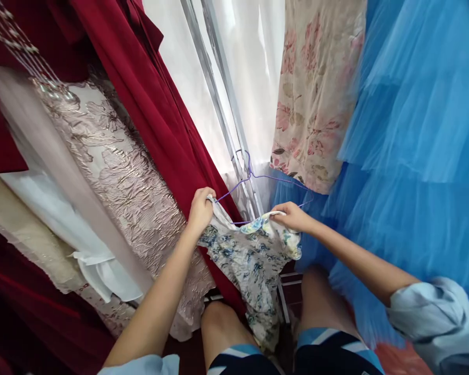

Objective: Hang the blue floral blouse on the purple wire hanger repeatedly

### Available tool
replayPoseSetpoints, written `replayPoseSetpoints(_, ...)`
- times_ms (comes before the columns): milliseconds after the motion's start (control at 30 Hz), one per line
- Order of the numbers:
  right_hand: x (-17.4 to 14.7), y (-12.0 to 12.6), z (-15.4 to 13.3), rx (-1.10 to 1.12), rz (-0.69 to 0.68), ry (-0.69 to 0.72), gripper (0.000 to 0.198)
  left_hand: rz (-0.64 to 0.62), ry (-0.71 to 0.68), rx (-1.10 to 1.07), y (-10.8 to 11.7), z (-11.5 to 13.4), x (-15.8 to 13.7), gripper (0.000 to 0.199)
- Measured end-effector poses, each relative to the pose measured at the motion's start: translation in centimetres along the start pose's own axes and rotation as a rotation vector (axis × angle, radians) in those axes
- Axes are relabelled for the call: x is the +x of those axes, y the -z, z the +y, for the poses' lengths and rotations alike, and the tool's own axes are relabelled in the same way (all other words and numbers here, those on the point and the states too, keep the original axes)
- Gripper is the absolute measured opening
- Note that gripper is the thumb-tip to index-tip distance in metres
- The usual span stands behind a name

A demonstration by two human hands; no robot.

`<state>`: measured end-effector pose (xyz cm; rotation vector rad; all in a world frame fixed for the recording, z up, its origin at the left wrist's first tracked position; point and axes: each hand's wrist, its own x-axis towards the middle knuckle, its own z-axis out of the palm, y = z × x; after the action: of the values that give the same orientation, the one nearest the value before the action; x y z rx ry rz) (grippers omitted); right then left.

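Note:
A white dress with a blue and yellow floral print [250, 265] hangs between my two hands, its lower part dropping between my knees. My left hand [201, 211] grips the garment's neckline on the left side. Pinched in my right hand [291, 216] is the neckline's other side, near a ruffled edge. A thin purple wire hanger [273, 178] sits partly inside the garment's neck opening, with its hook up by the metal poles. Its left arm passes close to my left fingers, and its right end shows behind my right hand.
Upright metal poles [219, 94] stand ahead, before a white curtain [254, 67]. Dark red cloth [152, 120] and a pinkish embossed gown [128, 177] hang at left. A pink floral garment [316, 99] and a blue tiered tulle dress [410, 135] hang at right.

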<state>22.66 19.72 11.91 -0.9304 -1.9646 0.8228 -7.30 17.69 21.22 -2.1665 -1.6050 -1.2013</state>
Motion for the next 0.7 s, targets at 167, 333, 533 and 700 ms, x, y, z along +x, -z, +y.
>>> replayPoseSetpoints(167, -1.6, 0.7, -1.5, -0.04, 0.062, 0.059, 0.026, 0.009, 0.029, 0.02, -1.3, 4.0, -0.6, 0.023)
replayPoseSetpoints(333, -3.5, 6.1, -1.1, -0.279, 0.463, 0.172, 0.041, 0.017, 0.003, -0.112, -1.0, 3.0, -1.2, 0.017)
replayPoseSetpoints(533, -0.9, 10.2, 0.0, -0.51, 0.612, 0.149, 0.04, -0.026, 0.009, -0.1, -1.2, 3.0, -1.2, 0.019)
replayPoseSetpoints(700, 2.0, 12.5, -1.0, -0.223, 0.184, -0.27, 0.02, -0.022, 0.081, 0.07, -0.3, 1.7, -1.1, 0.019)
